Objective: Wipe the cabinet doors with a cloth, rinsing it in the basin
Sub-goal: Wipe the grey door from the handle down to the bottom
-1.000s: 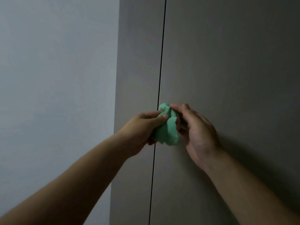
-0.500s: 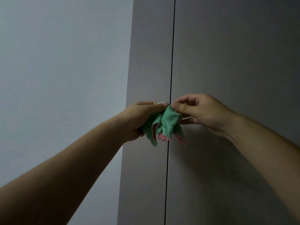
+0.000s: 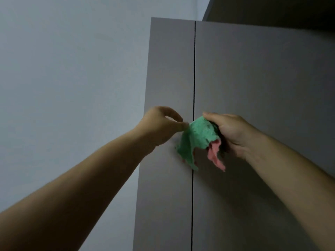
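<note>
- A plain pale wall (image 3: 63,87) fills the left of the frame.
- Left of centre, the left hand (image 3: 161,127) pinches one corner of the cloth (image 3: 197,140) between thumb and forefinger.
- The cloth, green with a pink underside, hangs at mid-frame over the dark seam (image 3: 194,69) between the narrow door (image 3: 170,69) and the wide door (image 3: 262,87). Whether it touches them cannot be told.
- Right of centre, the right hand (image 3: 233,133) grips the bunched end of the cloth, fingers curled round it.
- The step in hand looks like spreading or refolding the cloth, not wiping.
- Next, a flat pad probably needs forming in one hand and pressing to a door. No basin is in view.
</note>
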Motion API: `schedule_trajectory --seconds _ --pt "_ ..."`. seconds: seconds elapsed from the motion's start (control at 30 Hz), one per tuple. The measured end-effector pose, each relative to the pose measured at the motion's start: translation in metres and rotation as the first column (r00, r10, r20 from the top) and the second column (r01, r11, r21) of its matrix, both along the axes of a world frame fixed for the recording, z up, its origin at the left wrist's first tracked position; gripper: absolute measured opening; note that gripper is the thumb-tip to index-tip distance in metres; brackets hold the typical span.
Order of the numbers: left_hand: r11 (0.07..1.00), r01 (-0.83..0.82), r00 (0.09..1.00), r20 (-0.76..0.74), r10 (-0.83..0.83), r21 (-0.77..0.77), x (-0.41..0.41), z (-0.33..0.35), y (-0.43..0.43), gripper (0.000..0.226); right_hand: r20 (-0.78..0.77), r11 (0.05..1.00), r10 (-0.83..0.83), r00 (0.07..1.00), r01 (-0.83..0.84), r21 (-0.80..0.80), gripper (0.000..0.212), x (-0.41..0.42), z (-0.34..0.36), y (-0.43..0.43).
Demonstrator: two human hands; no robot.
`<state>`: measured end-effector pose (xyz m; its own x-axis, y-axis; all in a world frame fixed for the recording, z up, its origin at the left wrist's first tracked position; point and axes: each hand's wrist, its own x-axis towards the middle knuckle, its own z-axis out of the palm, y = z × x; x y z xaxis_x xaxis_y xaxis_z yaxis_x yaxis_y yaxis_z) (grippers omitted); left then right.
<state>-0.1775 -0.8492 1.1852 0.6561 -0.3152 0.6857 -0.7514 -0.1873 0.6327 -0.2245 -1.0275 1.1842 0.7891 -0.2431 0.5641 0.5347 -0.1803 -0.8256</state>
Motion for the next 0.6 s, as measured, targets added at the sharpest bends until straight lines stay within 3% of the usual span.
schedule_trajectory --seconds 0.07,0.17,0.3,0.43,0.53,0.6 --pt "1.0 0.02 0.998 -0.057 -0.02 -0.006 -0.006 0.005 -0.005 0.03 0.012 0.998 -0.004 1.0 0.003 0.069 0.026 -0.002 0.003 0.001" --pt "0.98 0.197 0.957 -0.221 -0.188 0.015 -0.009 0.006 -0.015 0.045 0.056 0.998 0.018 0.998 -0.021 0.066 0.026 -0.002 0.0 0.007" --pt "0.925 0.337 0.907 -0.203 -0.368 -0.174 0.001 0.002 -0.033 0.047 0.184 0.995 0.041 0.982 -0.057 0.082 0.019 0.012 -0.002 0.01" --pt "0.823 0.381 0.88 -0.109 -0.463 -0.421 0.017 0.011 -0.045 0.03 0.269 0.986 0.123 0.955 -0.149 0.078 0.013 0.02 0.009 0.0" --pt "0.839 0.329 0.935 0.023 -0.355 -0.434 0.022 0.022 -0.048 0.024 0.254 0.996 0.093 0.963 -0.093 -0.011 0.031 0.025 0.022 -0.008" --pt "0.897 0.218 0.971 0.181 -0.158 -0.385 0.028 0.025 -0.05 0.023 0.256 0.999 0.007 0.967 -0.018 0.041 0.026 0.03 0.038 -0.013"
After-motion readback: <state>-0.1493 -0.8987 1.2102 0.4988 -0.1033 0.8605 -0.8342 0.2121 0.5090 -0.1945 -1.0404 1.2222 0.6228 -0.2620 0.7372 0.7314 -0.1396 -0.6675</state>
